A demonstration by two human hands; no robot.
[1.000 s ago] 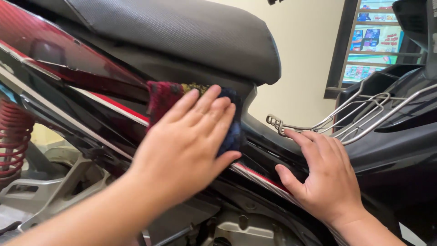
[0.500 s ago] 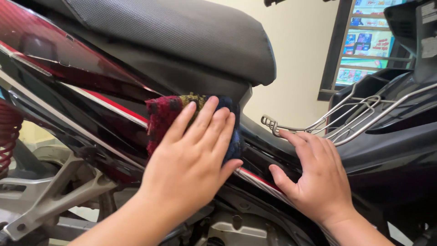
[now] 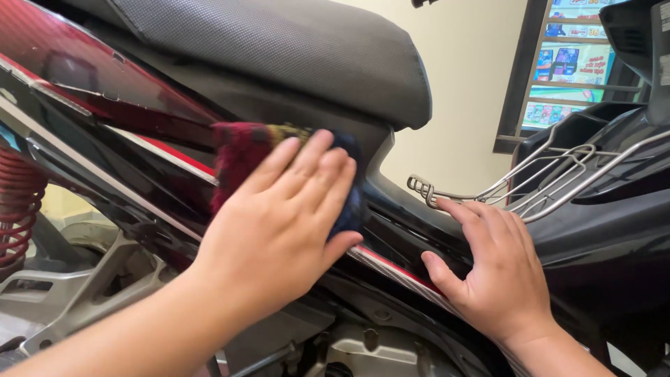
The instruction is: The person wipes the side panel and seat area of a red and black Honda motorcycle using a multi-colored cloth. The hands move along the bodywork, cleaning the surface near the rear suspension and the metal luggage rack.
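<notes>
Engine casing (image 3: 363, 349) in grey metal sits nearest, low in the view, with a grey footrest bracket (image 3: 77, 293) to its left. Just above, the left hand (image 3: 279, 230) lies flat with fingers together and extended, palm pressing a red and dark blue cloth (image 3: 241, 150) against the glossy black and red side panel (image 3: 105, 132) of a motorcycle, right under the seat. The cloth shows past the fingertips at the top and left. To the right, the right hand (image 3: 495, 269) rests open on the black body panel (image 3: 600, 244), fingers slightly spread and thumb out, holding nothing, its thumb close to a red and silver stripe (image 3: 391, 265). At the far left edge a red coil spring (image 3: 17, 209) is visible. Farther off, the textured black seat (image 3: 293, 49) spans the top, and a chrome wire rack (image 3: 530, 174) extends to the right. Beyond them stand a cream wall (image 3: 460, 91) and a dark-framed window (image 3: 565, 63) with colourful posters.
</notes>
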